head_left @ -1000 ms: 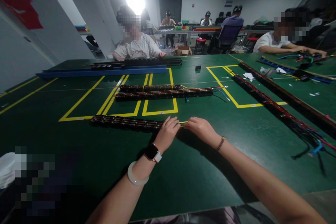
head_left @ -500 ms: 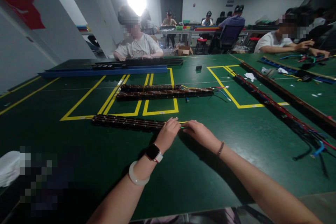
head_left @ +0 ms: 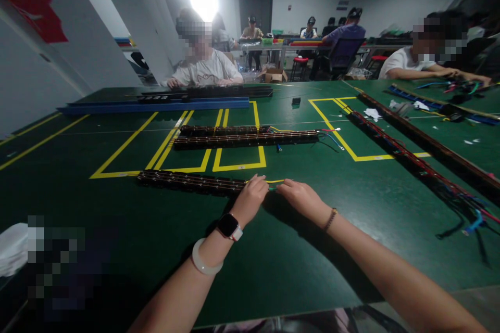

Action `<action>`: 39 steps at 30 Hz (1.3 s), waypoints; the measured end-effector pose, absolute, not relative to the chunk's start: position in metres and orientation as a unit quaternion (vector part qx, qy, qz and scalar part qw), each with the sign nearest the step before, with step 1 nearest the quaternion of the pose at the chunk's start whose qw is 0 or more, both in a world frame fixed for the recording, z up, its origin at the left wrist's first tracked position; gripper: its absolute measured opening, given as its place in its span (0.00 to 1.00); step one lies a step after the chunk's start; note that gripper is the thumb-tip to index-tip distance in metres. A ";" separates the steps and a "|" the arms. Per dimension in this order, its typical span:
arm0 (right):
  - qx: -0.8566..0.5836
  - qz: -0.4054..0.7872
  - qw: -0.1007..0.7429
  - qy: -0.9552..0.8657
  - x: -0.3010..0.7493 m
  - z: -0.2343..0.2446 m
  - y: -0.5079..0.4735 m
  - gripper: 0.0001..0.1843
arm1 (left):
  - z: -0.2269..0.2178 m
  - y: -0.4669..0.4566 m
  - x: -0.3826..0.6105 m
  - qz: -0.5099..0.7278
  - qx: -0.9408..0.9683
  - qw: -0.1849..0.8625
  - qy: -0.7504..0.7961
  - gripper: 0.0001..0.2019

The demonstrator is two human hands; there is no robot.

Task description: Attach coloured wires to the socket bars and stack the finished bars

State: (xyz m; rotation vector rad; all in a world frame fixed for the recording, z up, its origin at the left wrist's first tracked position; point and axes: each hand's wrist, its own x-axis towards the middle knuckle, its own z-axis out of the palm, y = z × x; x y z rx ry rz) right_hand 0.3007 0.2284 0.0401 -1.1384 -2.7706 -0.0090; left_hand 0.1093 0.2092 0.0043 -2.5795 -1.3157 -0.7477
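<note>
Left wrist (head_left: 236, 212): dark-faced watch (head_left: 227, 226) (pale strap (head_left: 237, 233)), whitish bangle (head_left: 199, 260) at its seven o'clock; right wrist (head_left: 324, 212): a dark beaded bracelet (head_left: 332, 218).

Below centre frame, I see the left hand (head_left: 253, 196) holding a dark strip (head_left: 191, 182), the right hand (head_left: 300, 196) pinching thin wires (head_left: 275, 181).

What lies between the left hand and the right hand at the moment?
In the head view, a yellow wire and a short stretch of green wire show between the left hand and right hand, above the green tabletop.
</note>
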 end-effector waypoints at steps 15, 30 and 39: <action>-0.404 0.465 -0.002 -0.788 0.293 0.054 0.246 0.16 | 0.006 0.208 0.107 -0.227 -0.878 0.098 -0.409 0.12; -0.334 -0.111 0.019 -0.936 0.310 0.046 0.227 0.07 | 0.006 0.208 0.108 -0.272 -0.842 0.069 -0.461 0.08; -0.271 -0.121 -0.027 -0.954 0.307 0.052 0.230 0.11 | 0.005 0.208 0.109 -0.262 -0.853 0.048 -0.449 0.10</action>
